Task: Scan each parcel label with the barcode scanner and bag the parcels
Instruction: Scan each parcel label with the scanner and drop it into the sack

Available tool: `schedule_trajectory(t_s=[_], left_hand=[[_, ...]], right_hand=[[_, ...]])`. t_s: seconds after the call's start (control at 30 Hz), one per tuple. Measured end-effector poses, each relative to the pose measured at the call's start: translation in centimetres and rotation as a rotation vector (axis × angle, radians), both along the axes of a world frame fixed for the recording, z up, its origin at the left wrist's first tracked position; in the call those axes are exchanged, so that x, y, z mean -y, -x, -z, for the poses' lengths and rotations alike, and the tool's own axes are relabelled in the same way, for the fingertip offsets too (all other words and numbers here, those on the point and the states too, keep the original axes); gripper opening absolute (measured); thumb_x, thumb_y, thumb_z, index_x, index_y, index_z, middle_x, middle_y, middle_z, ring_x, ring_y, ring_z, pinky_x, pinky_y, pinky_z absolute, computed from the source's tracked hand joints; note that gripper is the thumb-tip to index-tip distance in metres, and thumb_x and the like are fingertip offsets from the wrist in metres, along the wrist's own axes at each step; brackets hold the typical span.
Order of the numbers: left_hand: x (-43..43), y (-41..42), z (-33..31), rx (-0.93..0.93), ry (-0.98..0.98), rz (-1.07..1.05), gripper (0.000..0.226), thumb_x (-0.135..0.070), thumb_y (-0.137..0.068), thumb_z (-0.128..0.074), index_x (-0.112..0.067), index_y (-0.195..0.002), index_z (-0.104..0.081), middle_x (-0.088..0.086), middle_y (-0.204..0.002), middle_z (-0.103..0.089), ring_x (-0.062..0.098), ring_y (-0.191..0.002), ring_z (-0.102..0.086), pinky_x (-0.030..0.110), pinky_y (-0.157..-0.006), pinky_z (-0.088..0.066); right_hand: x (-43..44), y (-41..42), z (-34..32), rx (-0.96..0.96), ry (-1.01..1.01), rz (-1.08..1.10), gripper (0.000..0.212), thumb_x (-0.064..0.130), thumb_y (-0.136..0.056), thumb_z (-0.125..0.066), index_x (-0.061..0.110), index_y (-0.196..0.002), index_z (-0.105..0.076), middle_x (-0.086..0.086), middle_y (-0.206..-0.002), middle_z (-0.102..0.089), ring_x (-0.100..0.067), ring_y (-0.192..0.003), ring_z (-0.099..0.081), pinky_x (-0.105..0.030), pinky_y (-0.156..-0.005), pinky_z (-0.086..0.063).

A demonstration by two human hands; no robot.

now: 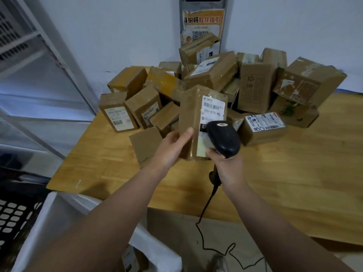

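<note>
Both forearms reach forward over the tabletop (294,173). The left hand (172,146) holds a parcel (192,114) upright above it, thumb on the front face, fingers pinching from behind. The right hand (227,165) wraps its fingers round the barcode scanner (224,138), whose head sits just before the label (213,110).

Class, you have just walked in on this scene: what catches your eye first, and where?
Centre frame, the left hand holds a brown parcel upright while the right hand grips a black barcode scanner close to its white label. Behind them, a heap of cardboard parcels crowds the far side of the wooden table.
</note>
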State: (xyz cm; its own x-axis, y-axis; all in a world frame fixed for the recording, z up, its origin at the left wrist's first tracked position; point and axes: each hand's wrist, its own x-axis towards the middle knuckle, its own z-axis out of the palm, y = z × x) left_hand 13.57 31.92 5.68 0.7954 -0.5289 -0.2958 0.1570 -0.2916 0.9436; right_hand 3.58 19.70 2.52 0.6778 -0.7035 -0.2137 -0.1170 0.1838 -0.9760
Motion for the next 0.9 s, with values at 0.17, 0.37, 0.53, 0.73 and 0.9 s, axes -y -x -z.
schedule_trajectory(t_s=[0.17, 0.37, 0.53, 0.73, 0.9], left_hand=[[-0.2, -0.6, 0.2, -0.039, -0.017, 0.008, 0.056, -0.038, -0.083, -0.073, -0.013, -0.128, -0.050, 0.003, -0.107, -0.068, 0.011, -0.080, -0.069, 0.017, -0.052, -0.050], [-1.6, -0.7, 1.0, -0.109, -0.024, -0.054, 0.024, -0.024, -0.083, -0.075, -0.021, -0.101, -0.060, 0.005, -0.100, -0.071, 0.031, -0.098, -0.067, 0.051, -0.091, -0.053], [-1.4, -0.8, 1.5, -0.037, -0.022, -0.050, 0.040, -0.025, -0.082, -0.076, -0.017, -0.116, -0.055, -0.004, -0.099, -0.068, 0.014, -0.086, -0.067, 0.025, -0.066, -0.057], [-0.3, -1.6, 3.1, -0.058, -0.012, -0.095, 0.066, -0.032, -0.076, -0.081, -0.012, -0.130, -0.050, -0.001, -0.112, -0.068, 0.016, -0.094, -0.068, 0.022, -0.062, -0.054], [0.1, -2.2, 4.3, -0.063, -0.005, -0.096, 0.077, -0.041, -0.070, -0.084, -0.014, -0.133, -0.049, -0.002, -0.113, -0.069, 0.016, -0.094, -0.070, 0.027, -0.066, -0.056]], right_hand=[[-0.6, 0.3, 0.0, -0.014, 0.105, -0.065, 0.040, 0.004, -0.078, -0.077, 0.005, -0.115, -0.065, -0.011, -0.104, -0.069, -0.010, -0.090, -0.066, -0.006, -0.064, -0.047], [-0.9, 1.6, -2.5, -0.015, 0.441, 0.028, 0.032, 0.014, -0.075, -0.080, 0.033, -0.069, -0.055, -0.001, -0.098, -0.056, -0.021, -0.100, -0.060, -0.038, -0.094, -0.050], [-0.3, 1.5, -3.9, -0.049, 0.281, -0.099, 0.027, 0.027, -0.082, -0.072, 0.006, -0.068, -0.064, -0.010, -0.058, -0.061, -0.019, -0.056, -0.061, -0.042, -0.064, -0.055], [-0.3, 1.7, -5.1, -0.094, 0.254, -0.066, 0.027, 0.026, -0.085, -0.070, 0.000, -0.079, -0.067, -0.006, -0.059, -0.062, -0.007, -0.042, -0.057, -0.018, -0.047, -0.048], [-0.4, 1.9, -5.3, -0.122, 0.219, -0.103, 0.023, 0.024, -0.086, -0.069, 0.005, -0.075, -0.065, -0.005, -0.059, -0.060, -0.007, -0.043, -0.057, -0.019, -0.046, -0.047]])
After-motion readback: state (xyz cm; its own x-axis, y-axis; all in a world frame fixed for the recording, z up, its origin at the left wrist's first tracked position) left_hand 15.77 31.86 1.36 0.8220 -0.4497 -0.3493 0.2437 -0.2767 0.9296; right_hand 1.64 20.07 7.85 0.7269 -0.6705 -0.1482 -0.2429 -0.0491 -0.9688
